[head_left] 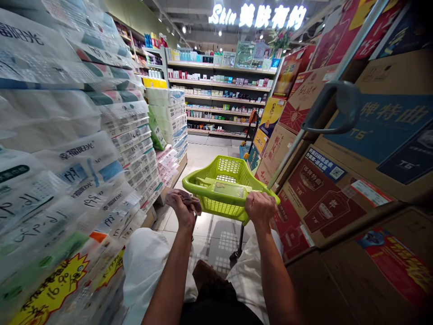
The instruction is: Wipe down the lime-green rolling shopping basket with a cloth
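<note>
A lime-green plastic shopping cart (203,198) stands right in front of me, its lattice basket bare inside where I can see. My right hand (260,207) is closed in a fist around the right part of its handle. My left hand (185,211) is closed on a crumpled brownish-pink cloth (176,197) at the handle's left end. Whether those fingers also grip the handle under the cloth, I cannot tell. A clear panel (225,188) is set in the handle between the hands. One dark cart leg with a wheel (235,256) shows below.
Stacked tissue packs (77,158) line the left, with yellow price signs (54,289). Cardboard cartons (324,185) rise on the right, a pole with a grey hooked handle (352,113) leaning before them. Tiled floor (199,151) leads to cosmetics shelves (219,83). A blue trolley (244,151) stands ahead.
</note>
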A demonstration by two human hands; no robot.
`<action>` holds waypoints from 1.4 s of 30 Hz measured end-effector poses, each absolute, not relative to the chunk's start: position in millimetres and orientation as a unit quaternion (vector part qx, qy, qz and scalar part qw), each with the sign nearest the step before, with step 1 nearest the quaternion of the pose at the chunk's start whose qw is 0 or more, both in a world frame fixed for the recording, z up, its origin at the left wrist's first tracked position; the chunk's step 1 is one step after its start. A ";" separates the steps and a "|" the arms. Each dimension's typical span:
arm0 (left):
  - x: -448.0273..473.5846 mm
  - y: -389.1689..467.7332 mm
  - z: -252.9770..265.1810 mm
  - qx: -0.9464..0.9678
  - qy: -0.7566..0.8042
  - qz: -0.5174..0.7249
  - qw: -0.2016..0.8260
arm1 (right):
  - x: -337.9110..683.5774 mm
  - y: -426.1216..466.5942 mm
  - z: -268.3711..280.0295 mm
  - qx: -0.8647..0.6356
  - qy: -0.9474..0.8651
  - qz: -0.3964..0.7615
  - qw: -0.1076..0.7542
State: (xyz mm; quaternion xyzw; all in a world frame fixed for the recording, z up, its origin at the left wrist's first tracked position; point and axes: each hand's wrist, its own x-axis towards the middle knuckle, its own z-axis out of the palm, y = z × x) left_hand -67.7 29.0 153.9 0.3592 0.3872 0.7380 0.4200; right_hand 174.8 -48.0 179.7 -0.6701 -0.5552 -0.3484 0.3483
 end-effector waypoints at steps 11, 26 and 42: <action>-32.5 -6.6 156.9 0.537 0.496 0.674 0.104 | 179.4 -49.7 179.7 -0.654 -0.580 -0.335 0.352; -57.7 -2.6 218.6 0.655 0.564 0.500 0.058 | 242.0 -45.1 170.5 -0.630 -0.610 -0.328 0.352; -24.5 62.8 257.2 0.864 0.476 0.130 0.100 | 220.2 -31.4 192.3 -0.671 -0.573 -0.211 0.420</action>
